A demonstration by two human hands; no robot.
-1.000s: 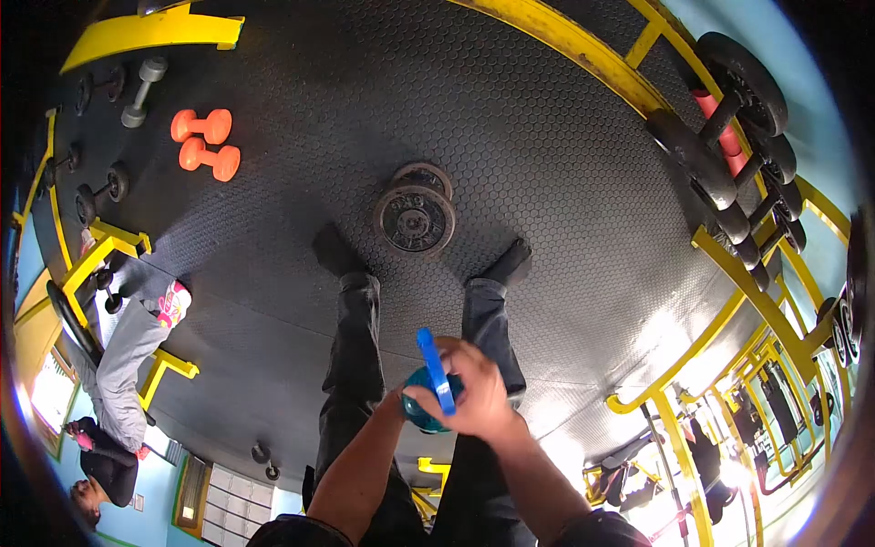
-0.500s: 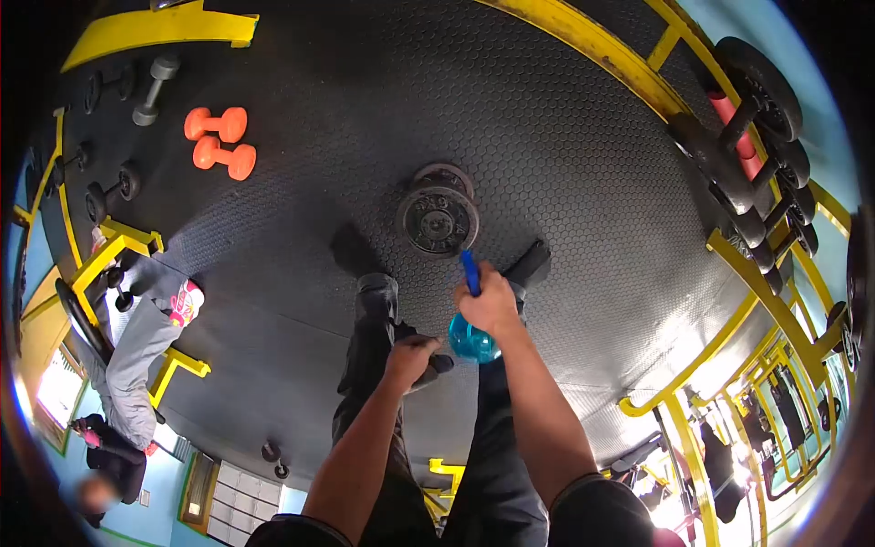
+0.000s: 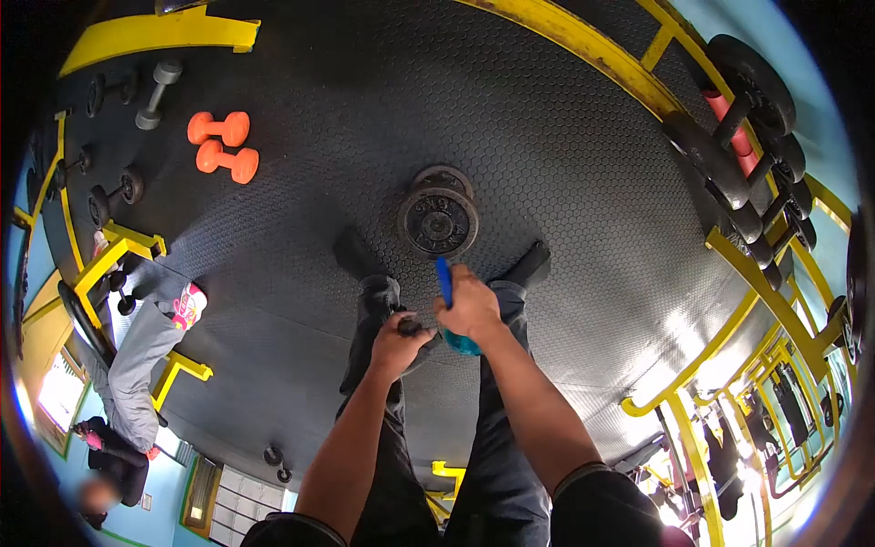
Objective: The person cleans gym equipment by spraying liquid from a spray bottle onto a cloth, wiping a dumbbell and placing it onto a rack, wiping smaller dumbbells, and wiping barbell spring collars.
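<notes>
My right hand (image 3: 470, 303) is wrapped around the neck of a spray bottle with a blue top (image 3: 444, 281) and a see-through teal body (image 3: 462, 344). Just left of it, my left hand (image 3: 397, 346) is closed on a dark cloth (image 3: 412, 325), whose lower part hangs against my trouser leg. Both hands are held over the gap between my legs. On the floor beyond them lie dark round weight plates (image 3: 439, 221), one partly hidden behind the other. Raised lettering shows on the nearer plate. Neither hand touches the plates.
Two orange dumbbells (image 3: 228, 162) and a grey dumbbell (image 3: 159, 95) lie at the upper left on the black rubber floor (image 3: 310, 146). Black dumbbells (image 3: 720, 169) fill a yellow rack (image 3: 766, 283) on the right. Another person (image 3: 137, 374) is at the left.
My right hand has shifted left with the spray bottle, its top turning leftward. My left hand has risen slightly, bunching the cloth closer to the bottle.
</notes>
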